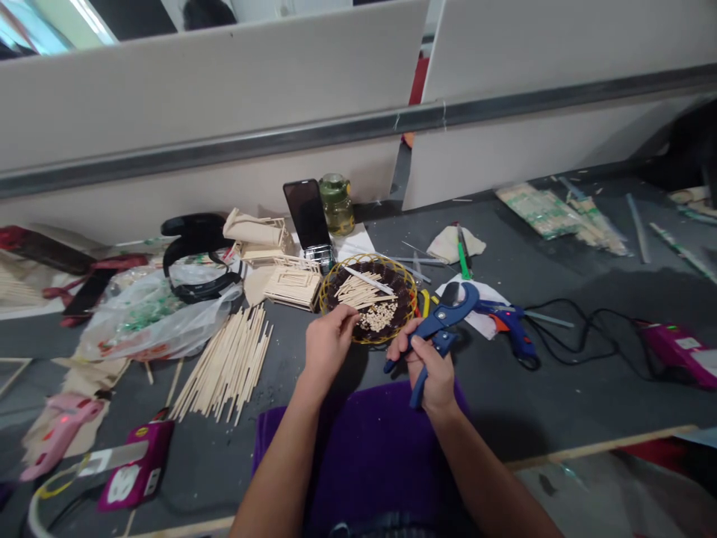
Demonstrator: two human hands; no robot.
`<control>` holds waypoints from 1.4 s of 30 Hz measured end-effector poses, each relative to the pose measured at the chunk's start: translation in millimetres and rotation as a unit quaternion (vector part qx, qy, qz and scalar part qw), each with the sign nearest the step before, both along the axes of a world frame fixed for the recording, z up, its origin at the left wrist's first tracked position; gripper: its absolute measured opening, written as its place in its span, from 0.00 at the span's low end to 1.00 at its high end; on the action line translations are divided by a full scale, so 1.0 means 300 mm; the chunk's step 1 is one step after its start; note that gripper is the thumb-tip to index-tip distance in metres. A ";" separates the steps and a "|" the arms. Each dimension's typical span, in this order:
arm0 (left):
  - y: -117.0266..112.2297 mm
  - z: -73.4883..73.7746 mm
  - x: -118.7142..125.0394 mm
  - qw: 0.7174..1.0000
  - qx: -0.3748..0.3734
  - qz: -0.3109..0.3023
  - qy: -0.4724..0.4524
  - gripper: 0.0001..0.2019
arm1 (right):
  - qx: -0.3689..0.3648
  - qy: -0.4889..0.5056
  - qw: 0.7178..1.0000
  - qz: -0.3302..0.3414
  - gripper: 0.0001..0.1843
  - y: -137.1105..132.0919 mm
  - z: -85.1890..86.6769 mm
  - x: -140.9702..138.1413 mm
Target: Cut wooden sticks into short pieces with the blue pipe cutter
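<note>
My right hand [429, 370] grips the handles of a blue ratchet cutter [442, 321], its black jaw raised over the edge of a round wicker basket [330, 288]. My left hand [328, 344] rests at the basket's near rim, fingers curled; whether it pinches a small stick I cannot tell. Inside the basket lie cut wooden sticks [361, 291] and a pile of tiny wooden pieces [378, 317]. A purple cloth [370, 448] lies under both forearms.
A bundle of long wooden sticks [227, 366] lies left of the basket, beside a plastic bag [151, 314] and stick-built models [291, 284]. A phone [307, 215] and jar [337, 203] stand behind. A blue glue gun [512, 325] and cables lie right.
</note>
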State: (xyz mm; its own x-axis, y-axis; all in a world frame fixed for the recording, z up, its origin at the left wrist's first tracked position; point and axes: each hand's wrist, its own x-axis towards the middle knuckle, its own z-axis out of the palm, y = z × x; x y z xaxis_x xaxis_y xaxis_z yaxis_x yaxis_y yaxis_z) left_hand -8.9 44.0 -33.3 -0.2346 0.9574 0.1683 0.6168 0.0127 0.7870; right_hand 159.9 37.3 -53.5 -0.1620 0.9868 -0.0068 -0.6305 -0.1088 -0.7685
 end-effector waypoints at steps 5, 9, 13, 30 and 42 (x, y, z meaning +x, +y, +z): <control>0.078 -0.020 0.029 0.989 0.035 -0.103 0.105 0.06 | 0.008 -0.010 1.000 0.007 0.08 0.001 -0.002 -0.004; 0.115 -0.029 0.054 0.973 -0.027 -0.182 0.140 0.09 | 0.017 -0.010 1.000 0.004 0.08 0.006 -0.002 -0.002; 0.147 -0.014 0.035 0.966 -0.066 -0.182 0.171 0.09 | 0.019 0.004 1.000 -0.003 0.07 0.009 -0.002 0.003; 0.233 0.013 -0.040 0.908 -0.141 -0.057 0.389 0.08 | 0.018 0.008 1.000 0.011 0.07 0.004 -0.012 0.001; 0.246 0.016 -0.065 0.908 -0.120 -0.041 0.399 0.11 | 0.011 0.004 1.000 0.024 0.09 -0.001 -0.010 -0.003</control>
State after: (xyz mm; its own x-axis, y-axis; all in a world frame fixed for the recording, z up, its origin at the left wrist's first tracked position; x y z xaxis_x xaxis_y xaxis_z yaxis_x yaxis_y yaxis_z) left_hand -28.4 117.7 -28.6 -0.0557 0.9978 0.0371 0.9961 0.0530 0.0705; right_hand 159.0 36.9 -56.5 -0.2100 0.9775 0.0169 -0.6317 -0.1225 -0.7655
